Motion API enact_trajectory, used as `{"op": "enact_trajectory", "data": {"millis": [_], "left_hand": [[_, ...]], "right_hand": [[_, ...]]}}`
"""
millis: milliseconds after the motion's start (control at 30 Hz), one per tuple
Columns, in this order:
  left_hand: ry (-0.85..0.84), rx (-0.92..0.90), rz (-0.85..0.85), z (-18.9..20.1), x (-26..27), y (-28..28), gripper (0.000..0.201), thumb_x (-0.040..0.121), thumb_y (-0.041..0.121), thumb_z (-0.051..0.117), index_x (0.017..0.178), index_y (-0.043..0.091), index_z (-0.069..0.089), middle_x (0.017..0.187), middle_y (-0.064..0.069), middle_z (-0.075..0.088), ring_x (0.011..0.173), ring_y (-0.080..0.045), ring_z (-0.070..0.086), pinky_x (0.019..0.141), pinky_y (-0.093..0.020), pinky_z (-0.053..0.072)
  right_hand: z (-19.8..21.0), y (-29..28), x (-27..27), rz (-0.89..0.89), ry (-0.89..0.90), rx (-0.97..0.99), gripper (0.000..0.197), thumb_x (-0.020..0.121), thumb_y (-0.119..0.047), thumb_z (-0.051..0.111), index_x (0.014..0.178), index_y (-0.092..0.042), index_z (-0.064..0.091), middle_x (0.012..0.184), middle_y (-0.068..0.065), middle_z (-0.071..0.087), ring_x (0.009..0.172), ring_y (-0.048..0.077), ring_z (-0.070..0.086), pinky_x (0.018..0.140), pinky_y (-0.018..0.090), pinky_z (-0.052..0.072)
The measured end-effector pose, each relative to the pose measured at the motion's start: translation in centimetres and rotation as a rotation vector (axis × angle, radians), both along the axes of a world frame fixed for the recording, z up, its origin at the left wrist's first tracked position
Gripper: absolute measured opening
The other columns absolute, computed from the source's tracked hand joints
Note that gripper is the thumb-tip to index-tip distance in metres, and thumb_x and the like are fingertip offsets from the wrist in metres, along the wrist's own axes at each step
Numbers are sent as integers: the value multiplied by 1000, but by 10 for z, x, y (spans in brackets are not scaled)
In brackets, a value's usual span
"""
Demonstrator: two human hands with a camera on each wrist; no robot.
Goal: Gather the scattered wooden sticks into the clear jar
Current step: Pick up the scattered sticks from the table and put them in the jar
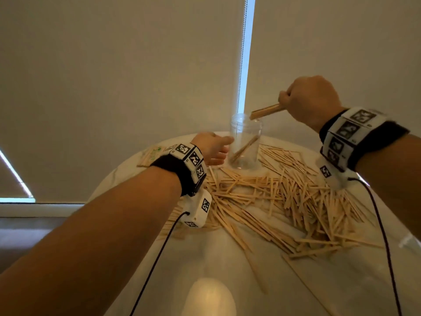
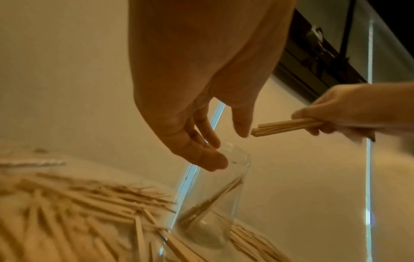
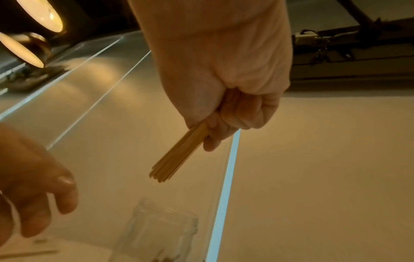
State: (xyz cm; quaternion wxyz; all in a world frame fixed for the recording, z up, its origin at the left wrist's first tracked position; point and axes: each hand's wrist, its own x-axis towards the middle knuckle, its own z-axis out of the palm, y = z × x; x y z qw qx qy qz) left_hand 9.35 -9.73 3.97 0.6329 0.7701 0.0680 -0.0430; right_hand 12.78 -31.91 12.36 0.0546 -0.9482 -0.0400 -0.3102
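A clear jar (image 1: 245,142) stands upright at the far side of the round table (image 1: 211,265), with a few sticks leaning inside it. My right hand (image 1: 307,99) grips a bundle of wooden sticks (image 1: 266,112), whose free end hovers just above the jar's mouth. In the right wrist view the bundle (image 3: 179,154) points down toward the jar (image 3: 161,230). My left hand (image 1: 214,148) is at the jar's left side with fingers relaxed; in the left wrist view its fingertips (image 2: 215,159) are at the jar's rim (image 2: 235,156). Many scattered sticks (image 1: 284,201) cover the table.
A flat packet of sticks (image 1: 151,156) lies at the table's far left edge. A long loose stick (image 1: 255,272) lies near the front. Cables hang from both wrist units. A blind-covered window stands right behind the table.
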Motion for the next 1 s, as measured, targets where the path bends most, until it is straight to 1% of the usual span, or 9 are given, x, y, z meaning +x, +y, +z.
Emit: {"op": "enact_trajectory", "data": {"millis": [100,167,300,500,600,667,767,867,1000], "left_hand": [[-86,298,-39,0,34,-9,67,77,43,83,129,14,52,118,-7,62,100,-21,64,84,-39,60],[-121,424,-70,-2,57,-19,101,68,53,86,147,16,35,138,-10,54,120,-28,57,99,-44,52],[-149,413,-105,-17,99,-36,143,51,67,88,158,16,7,156,-12,38,138,-31,44,111,-48,41],[-153,368,-132,-45,123,-40,108,65,60,85,147,18,27,130,2,54,105,-18,57,83,-33,52],[-170,389,-133,-45,122,-39,109,64,59,85,148,19,29,136,-4,56,116,-25,59,95,-39,51],[-171,400,-115,-45,122,-38,104,70,55,84,150,18,28,138,-6,55,119,-26,57,89,-34,48],[-195,395,-103,-49,124,-38,99,74,49,83,150,15,29,138,-7,54,120,-26,56,84,-32,46],[-197,385,-113,-48,121,-36,92,78,42,83,148,15,30,132,-3,55,117,-21,55,86,-31,44],[-230,401,-124,-47,113,-32,124,43,68,87,144,15,38,127,3,62,112,-17,61,99,-40,52]], "right_hand": [[6,13,39,11,94,-112,32,94,-32,55,76,-6,65,63,9,52,66,33,56,58,35,44],[3,28,63,54,137,-201,30,95,-30,58,74,-8,63,61,6,50,68,30,57,61,35,46],[-9,57,105,99,282,-376,38,94,-31,62,62,-13,52,61,1,48,71,24,56,65,32,45],[-32,84,144,151,664,-437,31,82,-45,75,73,-15,74,65,-3,69,65,13,64,76,32,57],[-37,85,150,173,682,-521,21,83,-33,75,92,-14,77,84,3,72,77,18,64,80,35,56],[-38,84,152,141,630,-658,19,88,-25,72,99,-9,75,81,4,66,71,17,56,68,29,49],[-35,87,148,104,627,-700,29,85,-40,76,91,-11,73,77,1,64,74,18,58,69,28,44],[-25,85,142,165,653,-557,40,94,-46,62,83,-9,70,77,3,68,74,17,61,70,29,48],[-8,66,120,280,586,-360,24,97,-32,60,107,-17,75,90,-5,75,77,11,70,70,26,52]]}}
